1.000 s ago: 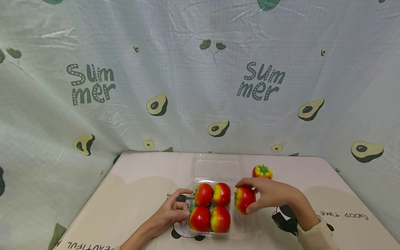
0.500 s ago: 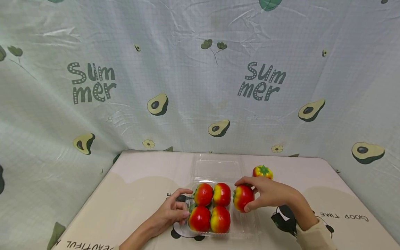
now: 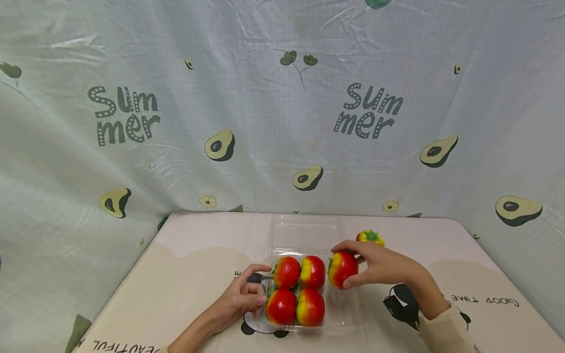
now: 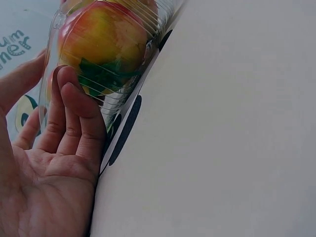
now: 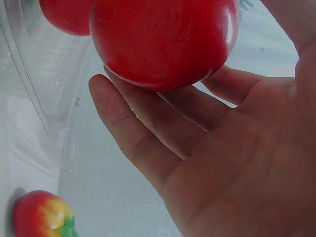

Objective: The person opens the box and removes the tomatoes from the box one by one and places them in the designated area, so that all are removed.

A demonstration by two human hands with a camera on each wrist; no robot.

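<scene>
Moved: held fruit (image 3: 342, 270) slightly L vs 1 s ago, gap to boxed fruits (image 3: 310, 307) smaller
R hand (image 3: 379, 264): grip on held fruit
Held fruit pos.: at R part of clear box (image 3: 342, 310), beside boxed fruits; can't tell if touching
L hand (image 3: 240, 298): fingers part-curled at box's L side, can't tell if pinching
Boxed: 4 red-yellow, lid (image 3: 306, 239) open
Spare fruit (image 3: 370, 236): on surface (image 3: 194, 274), partly behind R hand

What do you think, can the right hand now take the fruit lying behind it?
Probably not at once: the right hand already holds a red fruit. With that put down, the way to the loose fruit looks free.
</scene>
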